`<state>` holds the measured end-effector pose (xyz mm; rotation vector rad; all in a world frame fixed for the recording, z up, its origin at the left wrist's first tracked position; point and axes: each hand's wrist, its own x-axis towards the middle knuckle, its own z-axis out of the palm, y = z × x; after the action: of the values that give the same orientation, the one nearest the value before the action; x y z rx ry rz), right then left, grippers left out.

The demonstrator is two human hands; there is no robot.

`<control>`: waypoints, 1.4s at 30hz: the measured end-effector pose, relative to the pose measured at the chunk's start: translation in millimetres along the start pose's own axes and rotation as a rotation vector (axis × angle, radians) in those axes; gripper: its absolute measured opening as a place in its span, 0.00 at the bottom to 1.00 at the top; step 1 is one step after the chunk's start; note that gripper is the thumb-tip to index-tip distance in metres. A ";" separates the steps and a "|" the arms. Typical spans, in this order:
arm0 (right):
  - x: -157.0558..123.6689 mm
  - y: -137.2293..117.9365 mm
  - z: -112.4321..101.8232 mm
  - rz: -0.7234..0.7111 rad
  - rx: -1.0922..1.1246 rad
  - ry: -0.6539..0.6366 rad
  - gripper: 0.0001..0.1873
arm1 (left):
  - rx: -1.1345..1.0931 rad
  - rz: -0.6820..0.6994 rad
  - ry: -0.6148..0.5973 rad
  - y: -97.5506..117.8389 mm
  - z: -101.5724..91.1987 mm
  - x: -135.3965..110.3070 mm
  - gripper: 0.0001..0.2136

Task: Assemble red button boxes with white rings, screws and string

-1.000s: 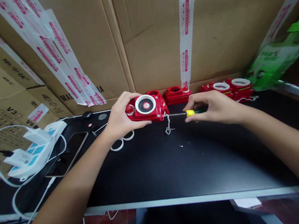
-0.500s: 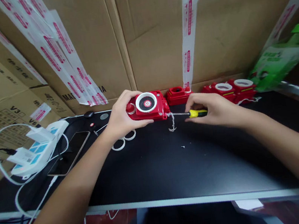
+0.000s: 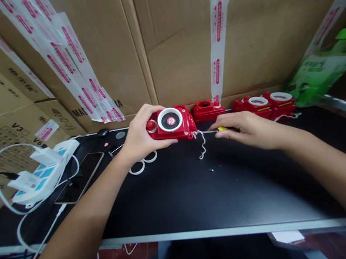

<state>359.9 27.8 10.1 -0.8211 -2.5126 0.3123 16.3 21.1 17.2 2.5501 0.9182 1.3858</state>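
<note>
Gripped in my left hand is a red box-shaped device with a white ring around a black disc on its face and a round red button at its left end. A white cord dangles from the device's right end. My right hand is closed around a yellow-and-black screwdriver. Its metal shaft points left at the device's right end, by the cord; whether the tip touches is unclear. A small screw lies on the black table below.
Behind stand another red device and more red units with white rings. Two loose white rings lie near my left forearm. Further left are a phone and a power strip. A green pouch stands right, against cardboard boxes.
The fingers of my right hand have shifted on the screwdriver, covering more of its yellow handle. The white cord now hangs lower and straighter. My left hand and the device stay put.
</note>
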 end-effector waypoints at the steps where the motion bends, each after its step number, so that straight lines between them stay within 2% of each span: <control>1: -0.1 0.6 0.8 -0.009 -0.010 0.024 0.19 | -0.005 -0.001 -0.011 0.6 1.0 -0.3 0.34; 4: -0.4 4.0 2.3 -0.030 -0.023 0.096 0.19 | -0.024 -0.005 -0.029 2.5 4.4 -1.2 0.33; 6: -0.5 6.2 2.2 -0.048 -0.014 0.117 0.15 | -0.029 -0.014 -0.020 3.5 5.7 -1.6 0.33; 8: -0.7 6.9 1.3 -0.072 -0.004 0.118 0.16 | -0.030 -0.027 -0.010 4.2 5.8 -1.6 0.33; 15: -3.7 4.5 -5.9 -0.087 -0.053 0.087 0.13 | -0.010 -0.017 -0.027 4.2 5.3 -2.2 0.33; 21: -3.5 5.9 -0.5 -0.028 -0.076 -0.012 0.18 | 0.043 -0.035 0.027 1.4 3.9 -1.3 0.32; 26: -2.6 4.7 3.2 -0.063 -0.081 0.080 0.18 | 0.008 -0.044 -0.014 -0.6 4.7 -2.5 0.33; 29: -3.2 5.3 1.8 -0.076 -0.093 0.117 0.11 | 0.012 -0.039 -0.030 -1.2 6.3 -4.1 0.34; 36: -6.3 6.8 -3.0 -0.085 -0.143 0.096 0.13 | 0.022 -0.044 -0.013 -1.3 8.6 -5.3 0.33; 42: -4.2 4.7 -0.1 -0.063 -0.172 0.026 0.16 | 0.034 -0.084 0.062 -3.4 10.8 -5.4 0.32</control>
<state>365.3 29.0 7.1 -0.8029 -2.5611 0.0639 21.1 23.0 5.7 2.4740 1.0554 1.4448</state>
